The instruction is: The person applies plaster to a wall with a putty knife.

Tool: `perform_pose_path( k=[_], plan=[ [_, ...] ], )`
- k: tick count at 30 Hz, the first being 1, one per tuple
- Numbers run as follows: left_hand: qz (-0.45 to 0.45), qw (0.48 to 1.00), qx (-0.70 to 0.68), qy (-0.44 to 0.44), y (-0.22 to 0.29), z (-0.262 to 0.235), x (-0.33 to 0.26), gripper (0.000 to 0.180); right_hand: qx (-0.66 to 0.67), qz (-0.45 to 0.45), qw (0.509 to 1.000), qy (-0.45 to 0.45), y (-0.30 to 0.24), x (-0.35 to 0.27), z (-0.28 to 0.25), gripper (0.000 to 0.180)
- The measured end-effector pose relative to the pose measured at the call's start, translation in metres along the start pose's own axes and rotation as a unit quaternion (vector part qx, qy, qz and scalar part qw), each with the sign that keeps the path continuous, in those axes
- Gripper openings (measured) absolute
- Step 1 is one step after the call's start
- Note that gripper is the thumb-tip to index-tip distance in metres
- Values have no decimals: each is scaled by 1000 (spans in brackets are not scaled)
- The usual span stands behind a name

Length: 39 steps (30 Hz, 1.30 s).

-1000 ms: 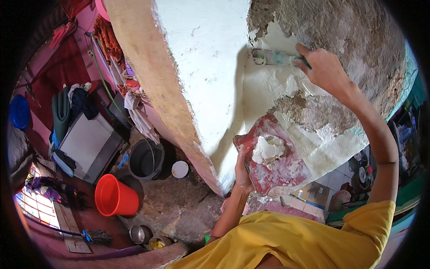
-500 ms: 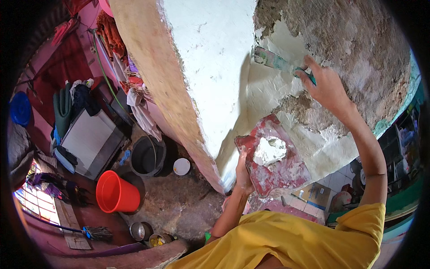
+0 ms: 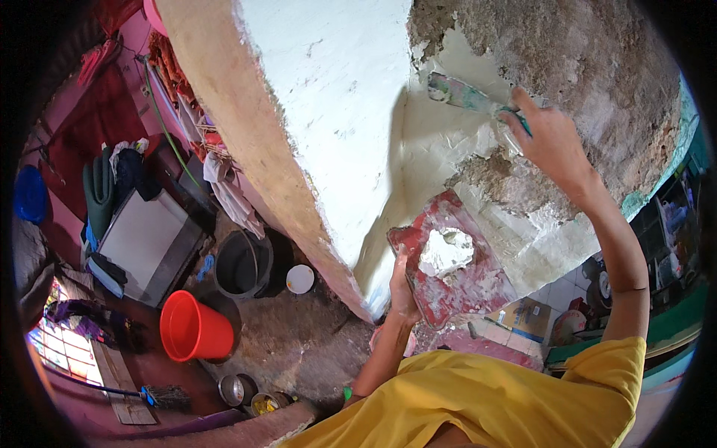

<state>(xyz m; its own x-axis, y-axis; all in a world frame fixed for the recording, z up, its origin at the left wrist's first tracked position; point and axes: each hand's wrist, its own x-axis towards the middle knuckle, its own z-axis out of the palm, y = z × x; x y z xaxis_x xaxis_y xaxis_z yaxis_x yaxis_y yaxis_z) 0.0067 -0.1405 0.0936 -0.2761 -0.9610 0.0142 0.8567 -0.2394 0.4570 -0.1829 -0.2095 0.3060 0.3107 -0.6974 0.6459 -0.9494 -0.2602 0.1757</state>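
My right hand point(image 3: 549, 138) is closed round the green handle of a putty knife point(image 3: 467, 97). Its broad, plaster-smeared blade points left, against or very close to the wall's wet white plaster point(image 3: 448, 138); contact cannot be told for sure. Below it, my left hand point(image 3: 404, 291) grips the left edge of a red plaster board point(image 3: 489, 280), thumb on top and the other fingers mostly hidden underneath. A lump of white plaster point(image 3: 447, 252) sits on the board. Rough, bare brown wall point(image 3: 582, 67) lies right of the fresh plaster, and a smooth white wall face point(image 3: 328, 97) meets it at the left.
On the floor to the left stand a red bucket point(image 3: 196, 328), a black bucket point(image 3: 243, 265) and a white lid point(image 3: 300, 279). Metal pots point(image 3: 237, 389) are near the lower edge. Clothes hang along the left; a cardboard box point(image 3: 524, 317) lies beyond the board.
The view has shifted slightly, moving the wall left in the picture. My right hand and the putty knife blade sit a little further right along the plaster. Both holds are unchanged.
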Motion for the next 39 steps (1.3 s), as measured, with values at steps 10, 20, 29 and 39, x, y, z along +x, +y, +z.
perform_pose_path(
  k=[10, 20, 29, 39],
  plan=[
    [29, 999, -18, -6, 4, -8, -9, 48, 20, -75, 997, 22, 2, 12, -59, 25],
    [38, 999, 25, 25, 1, 4, -16, 49, -27, -66, 997, 24, 7, 21, -25, 29],
    [5, 999, -18, 46, -3, -26, -14, 44, 289, 5, 956, -37, 48, -89, -38, 44],
    [2, 983, -174, -60, 10, -27, -50, 37, 675, 161, 632, -345, 2, -183, 61, 14]
  ],
)
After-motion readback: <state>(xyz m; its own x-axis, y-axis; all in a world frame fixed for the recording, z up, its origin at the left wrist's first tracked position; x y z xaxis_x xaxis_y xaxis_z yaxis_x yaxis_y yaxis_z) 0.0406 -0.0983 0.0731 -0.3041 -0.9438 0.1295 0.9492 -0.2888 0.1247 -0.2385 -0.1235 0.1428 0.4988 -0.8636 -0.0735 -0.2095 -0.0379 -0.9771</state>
